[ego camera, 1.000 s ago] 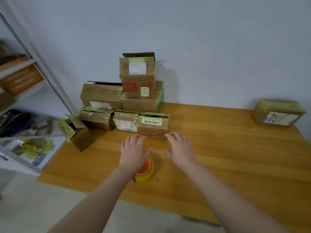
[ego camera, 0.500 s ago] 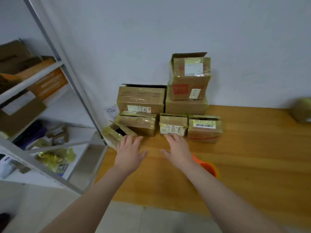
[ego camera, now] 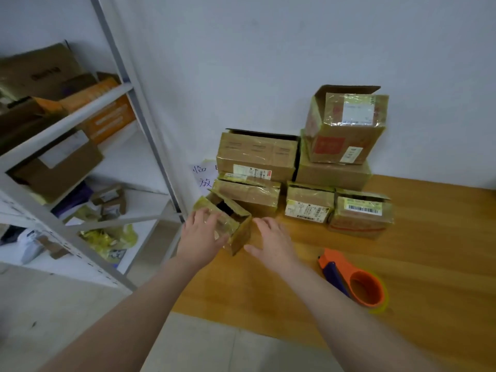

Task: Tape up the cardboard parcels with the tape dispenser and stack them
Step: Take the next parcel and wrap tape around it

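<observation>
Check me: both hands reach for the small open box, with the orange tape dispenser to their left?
No: the head view shows the orange tape dispenser to their right. The left hand and right hand do reach for the small open box.

Desk point(ego camera: 429, 264): pile of parcels point(ego camera: 332, 173) at back left, against the wall. Small box point(ego camera: 239, 232) before the pile, at the left edge; left hand point(ego camera: 200, 234) on it, right hand point(ego camera: 271, 242) just beside. Tape dispenser point(ego camera: 357, 283) right of the hands. Shelf rack point(ego camera: 145, 122) left of the desk.
</observation>
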